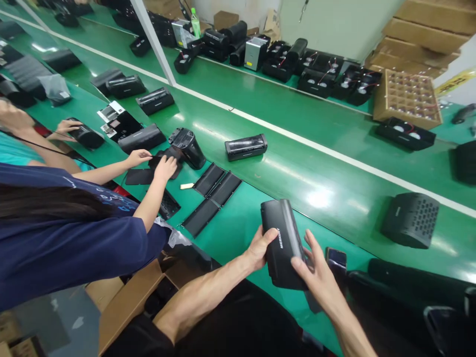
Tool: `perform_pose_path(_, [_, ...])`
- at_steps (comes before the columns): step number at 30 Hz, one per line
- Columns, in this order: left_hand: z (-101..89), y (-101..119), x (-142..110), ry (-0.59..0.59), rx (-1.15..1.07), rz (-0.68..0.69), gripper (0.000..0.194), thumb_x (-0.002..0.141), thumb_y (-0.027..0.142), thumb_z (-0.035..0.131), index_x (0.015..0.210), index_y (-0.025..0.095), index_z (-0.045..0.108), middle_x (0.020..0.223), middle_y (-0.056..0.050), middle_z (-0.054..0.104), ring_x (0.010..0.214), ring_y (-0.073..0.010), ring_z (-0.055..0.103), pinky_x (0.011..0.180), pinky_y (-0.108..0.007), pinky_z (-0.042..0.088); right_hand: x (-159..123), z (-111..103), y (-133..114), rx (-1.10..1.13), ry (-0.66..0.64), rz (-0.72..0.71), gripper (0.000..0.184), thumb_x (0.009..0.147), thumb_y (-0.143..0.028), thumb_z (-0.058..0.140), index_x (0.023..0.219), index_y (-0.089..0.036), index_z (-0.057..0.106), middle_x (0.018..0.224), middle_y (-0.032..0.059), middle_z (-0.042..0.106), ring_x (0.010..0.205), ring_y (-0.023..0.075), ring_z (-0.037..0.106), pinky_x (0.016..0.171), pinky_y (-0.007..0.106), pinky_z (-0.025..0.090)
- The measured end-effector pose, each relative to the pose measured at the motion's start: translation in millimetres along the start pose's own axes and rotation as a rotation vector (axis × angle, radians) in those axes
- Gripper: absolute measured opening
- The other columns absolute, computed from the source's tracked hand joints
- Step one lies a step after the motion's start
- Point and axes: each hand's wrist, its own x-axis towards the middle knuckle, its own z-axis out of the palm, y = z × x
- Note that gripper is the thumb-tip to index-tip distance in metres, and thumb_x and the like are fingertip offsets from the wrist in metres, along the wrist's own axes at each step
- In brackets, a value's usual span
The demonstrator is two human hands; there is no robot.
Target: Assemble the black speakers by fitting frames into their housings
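Observation:
A black speaker housing [284,245] with white lettering on its front is tilted above the green bench, between my two hands. My left hand [262,246] is closed on its left side, thumb lying across the front near the lettering. On the lower right side, my right hand [316,265] grips it with the thumb on the front face; some of its fingers stand apart, and the rest are partly hidden behind the housing. A smartphone [336,260] lies on the bench just beyond my right hand.
Flat black mesh panels [203,216] lie left of me. A co-worker's hands [165,168] handle black parts there. On the green conveyor belt stand a black speaker [246,147] and a perforated one [411,219]. A cardboard box [130,302] sits below the bench.

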Motion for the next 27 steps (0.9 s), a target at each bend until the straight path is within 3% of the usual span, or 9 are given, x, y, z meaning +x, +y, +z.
perform_pose_path(3, [5.0,-6.0,4.1,0.167,-0.003,0.067,0.077,0.061,0.063,0.092,0.117,0.019,0.063,0.095,-0.005,0.071,0.084,-0.0208,0.067,0.08,-0.035,0.055,-21.6,31.7,14.7,-0.076,0.248,-0.041,0.118,0.074,-0.066,0.08,0.165,-0.03,0.015,0.166,0.0175,0.025,0.15,0.0431,0.034,0.116,0.063,0.039])
perform_pose_path(5, [6.9,-12.8,4.5,0.227,0.011,0.098,0.075,0.063,0.062,0.091,0.119,0.021,0.061,0.097,-0.004,0.071,0.086,-0.0205,0.066,0.082,-0.034,0.055,-28.2,48.4,18.6,-0.092,0.405,-0.061,0.112,0.074,-0.066,0.079,0.16,-0.025,0.021,0.158,0.0192,0.032,0.144,0.0421,0.04,0.117,0.06,0.037])
perform_pose_path(7, [2.7,-14.9,0.5,0.213,0.049,0.065,0.077,0.064,0.063,0.09,0.122,0.023,0.059,0.101,-0.004,0.071,0.09,-0.0216,0.066,0.084,-0.036,0.055,-30.8,49.2,20.1,-0.069,0.479,-0.072,0.098,0.075,-0.064,0.077,0.152,-0.022,0.033,0.147,0.0179,0.043,0.136,0.0406,0.047,0.115,0.057,0.038])
perform_pose_path(11, [-28.0,14.4,-18.1,0.074,0.193,-0.108,0.087,0.061,0.073,0.086,0.128,0.024,0.059,0.109,-0.008,0.069,0.093,-0.025,0.066,0.082,-0.041,0.055,-48.8,6.8,29.7,0.056,0.335,0.014,0.085,0.073,-0.06,0.081,0.142,-0.025,0.045,0.141,0.0143,0.051,0.126,0.0391,0.054,0.108,0.053,0.044])
perform_pose_path(14, [-49.7,52.5,-28.5,-0.111,0.398,-0.067,0.099,0.058,0.057,0.095,0.144,0.031,0.053,0.136,-0.008,0.062,0.114,-0.0277,0.062,0.097,-0.041,0.049,-78.0,-22.0,37.5,0.157,0.166,0.129,0.082,0.074,-0.06,0.081,0.142,-0.03,0.047,0.134,0.0115,0.056,0.116,0.0361,0.059,0.099,0.049,0.049])
perform_pose_path(16, [-54.7,69.5,-33.0,-0.265,0.566,-0.1,0.102,0.057,0.042,0.098,0.148,0.03,0.053,0.14,-0.007,0.059,0.119,-0.0293,0.059,0.103,-0.039,0.044,-95.1,-26.1,37.4,0.185,0.117,0.151,0.079,0.074,-0.059,0.082,0.14,-0.032,0.049,0.132,0.0097,0.058,0.116,0.0352,0.059,0.1,0.047,0.048])
perform_pose_path(18, [-54.4,75.2,-37.5,-0.354,0.673,-0.144,0.096,0.062,0.036,0.094,0.148,0.028,0.054,0.131,-0.007,0.063,0.112,-0.0289,0.061,0.101,-0.038,0.044,-105.9,-21.0,34.6,0.211,0.116,0.172,0.074,0.075,-0.059,0.081,0.137,-0.033,0.052,0.133,0.0088,0.058,0.117,0.0347,0.058,0.1,0.045,0.047])
perform_pose_path(21, [-52.7,68.7,-43.8,-0.33,0.727,-0.151,0.085,0.066,0.039,0.09,0.144,0.026,0.056,0.113,-0.004,0.066,0.099,-0.0254,0.062,0.092,-0.035,0.046,-110.0,-11.0,33.8,0.296,0.127,0.242,0.073,0.074,-0.059,0.081,0.136,-0.033,0.052,0.129,0.0083,0.061,0.113,0.0334,0.06,0.096,0.043,0.049])
perform_pose_path(27, [-56.2,45.5,-41.2,-0.065,0.737,-0.205,0.069,0.068,0.045,0.089,0.129,0.026,0.064,0.106,-0.003,0.069,0.101,-0.0248,0.063,0.095,-0.034,0.046,-81.9,-20.5,49.0,0.554,-0.046,0.461,0.076,0.069,-0.055,0.087,0.133,-0.032,0.053,0.113,0.0054,0.069,0.097,0.0298,0.068,0.081,0.039,0.053])
